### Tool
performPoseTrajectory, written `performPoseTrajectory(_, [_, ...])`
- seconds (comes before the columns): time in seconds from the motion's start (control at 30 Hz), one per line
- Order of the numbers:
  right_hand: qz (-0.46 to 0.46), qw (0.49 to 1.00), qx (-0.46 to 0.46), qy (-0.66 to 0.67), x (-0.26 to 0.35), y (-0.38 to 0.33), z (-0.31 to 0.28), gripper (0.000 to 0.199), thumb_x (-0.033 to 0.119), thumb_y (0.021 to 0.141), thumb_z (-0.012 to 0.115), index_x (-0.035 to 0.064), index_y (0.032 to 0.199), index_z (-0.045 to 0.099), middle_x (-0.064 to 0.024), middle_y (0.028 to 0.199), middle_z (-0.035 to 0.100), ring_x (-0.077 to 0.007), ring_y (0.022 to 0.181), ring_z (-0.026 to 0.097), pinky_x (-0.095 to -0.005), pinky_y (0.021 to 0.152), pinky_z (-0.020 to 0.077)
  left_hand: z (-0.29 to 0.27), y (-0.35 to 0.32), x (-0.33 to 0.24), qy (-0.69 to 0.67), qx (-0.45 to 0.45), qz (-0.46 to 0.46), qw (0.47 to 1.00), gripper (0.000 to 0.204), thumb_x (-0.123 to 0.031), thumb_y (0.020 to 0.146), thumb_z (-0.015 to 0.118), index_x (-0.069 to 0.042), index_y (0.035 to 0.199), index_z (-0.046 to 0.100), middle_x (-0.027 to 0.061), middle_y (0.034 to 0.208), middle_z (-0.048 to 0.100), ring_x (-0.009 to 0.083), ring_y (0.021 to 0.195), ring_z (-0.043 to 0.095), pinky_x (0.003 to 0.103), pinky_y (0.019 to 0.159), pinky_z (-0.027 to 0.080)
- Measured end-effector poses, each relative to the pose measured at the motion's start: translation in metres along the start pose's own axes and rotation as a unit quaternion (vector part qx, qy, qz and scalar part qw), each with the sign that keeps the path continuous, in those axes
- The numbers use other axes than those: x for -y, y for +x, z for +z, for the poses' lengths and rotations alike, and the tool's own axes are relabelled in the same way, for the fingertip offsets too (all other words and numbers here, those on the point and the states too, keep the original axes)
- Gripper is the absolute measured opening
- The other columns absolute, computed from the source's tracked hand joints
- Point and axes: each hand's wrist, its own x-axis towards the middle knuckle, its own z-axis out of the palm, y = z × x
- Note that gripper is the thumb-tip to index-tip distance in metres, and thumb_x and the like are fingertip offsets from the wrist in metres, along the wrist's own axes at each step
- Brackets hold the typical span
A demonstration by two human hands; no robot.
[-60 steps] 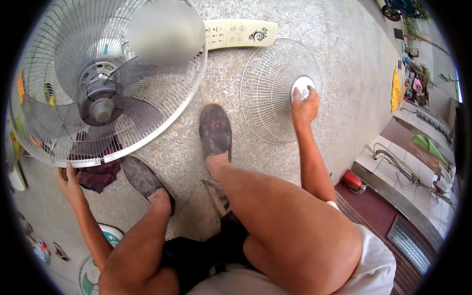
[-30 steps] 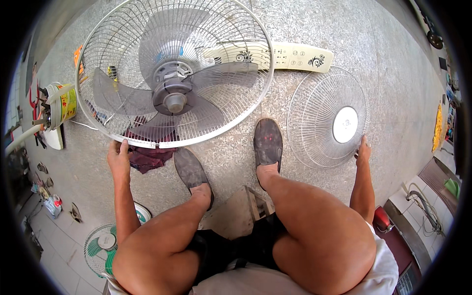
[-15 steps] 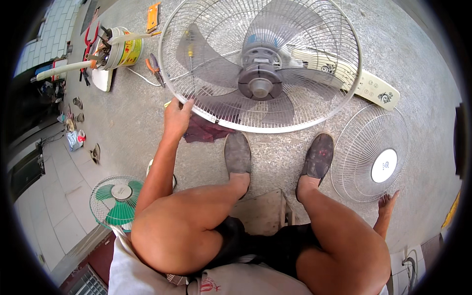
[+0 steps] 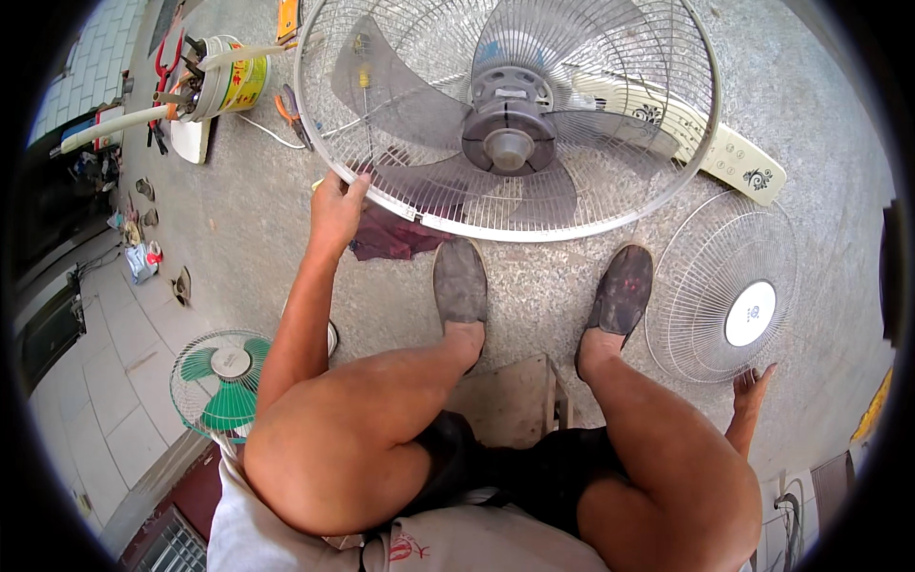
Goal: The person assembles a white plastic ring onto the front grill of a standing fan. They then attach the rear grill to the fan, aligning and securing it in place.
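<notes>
A fan with grey translucent blades (image 4: 410, 114) faces up in front of me, its wire rear grille (image 4: 562, 232) spread around the blades. My left hand (image 4: 338, 205) is closed on the near left part of this grille's rim. A separate round wire front grille (image 4: 681, 334) with a white centre disc lies on the ground to the right. My right hand (image 4: 751, 389) is beside its near edge, with fingers stretched out; whether they touch the wire I cannot tell. Past the blades, a cream control panel (image 4: 743, 167) with a dark flower pattern sticks out to the right.
A tub (image 4: 246, 84) of tools stands at the far left, beside orange-handled pliers (image 4: 292, 114). A dark red cloth (image 4: 391, 236) lies under the near rim. Nearer left is a small green-bladed fan (image 4: 229, 377). Between my legs is a wooden stool (image 4: 505, 405).
The whole scene sits slightly higher in the picture, and the rear grille looks a little larger. My left hand keeps its hold on the rim; my right hand stays beside the front grille.
</notes>
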Motion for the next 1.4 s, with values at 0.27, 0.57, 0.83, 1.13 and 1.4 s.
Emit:
performPoseTrajectory(0.27, [0.036,0.998,0.017,0.051,-0.005,0.034,-0.041,0.120,0.082,0.073,0.048,-0.0077,0.145,0.014,-0.0183,0.153,0.019,-0.0322,0.139,0.024,-0.0402,0.111,0.0246,0.009,0.001,-0.002,0.003,0.015,0.004,1.000,0.024,-0.013,0.090,0.058,0.005,0.104,0.057,0.0088,0.087,0.063,0.0130,0.073,0.061,0.028,0.062,0.052])
performPoseTrajectory(0.57, [-0.009,0.999,-0.042,0.007,-0.018,0.019,0.009,0.111,0.077,0.078,0.048,-0.0045,0.146,0.017,-0.0192,0.152,0.023,-0.0330,0.138,0.026,-0.0412,0.110,0.0261,0.001,-0.006,-0.011,0.019,-0.043,0.024,0.999,0.022,-0.005,0.090,0.054,0.008,0.108,0.054,0.0118,0.093,0.064,0.0164,0.079,0.065,0.028,0.066,0.056])
performPoseTrajectory(0.83, [0.007,0.999,0.031,-0.012,-0.019,0.058,-0.027,0.086,0.063,0.084,0.053,0.0044,0.143,0.029,-0.0195,0.143,0.033,-0.0338,0.129,0.036,-0.0475,0.104,0.0349,-0.002,0.007,0.008,0.054,-0.021,0.084,0.995,0.018,-0.001,0.089,0.054,0.007,0.105,0.053,0.0119,0.093,0.064,0.0183,0.078,0.065,0.029,0.066,0.057])
performPoseTrajectory(1.13, [-0.018,0.999,0.026,-0.041,-0.026,0.064,-0.038,0.082,0.062,0.085,0.053,0.0038,0.140,0.034,-0.0196,0.138,0.038,-0.0351,0.123,0.041,-0.0498,0.102,0.0379,-0.015,-0.005,-0.026,-0.036,-0.003,0.080,0.996,0.029,-0.001,0.089,0.055,0.007,0.117,0.052,0.0127,0.103,0.062,0.0187,0.092,0.062,0.031,0.076,0.056])
performPoseTrajectory(1.4, [-0.032,0.997,-0.012,-0.069,-0.035,0.060,-0.024,0.085,0.064,0.084,0.053,-0.0008,0.137,0.037,-0.0196,0.134,0.044,-0.0351,0.120,0.046,-0.0492,0.101,0.0387,-0.025,0.005,-0.049,0.012,-0.058,0.164,0.985,0.032,-0.002,0.089,0.056,0.006,0.120,0.053,0.0135,0.106,0.063,0.0176,0.095,0.062,0.033,0.079,0.054])
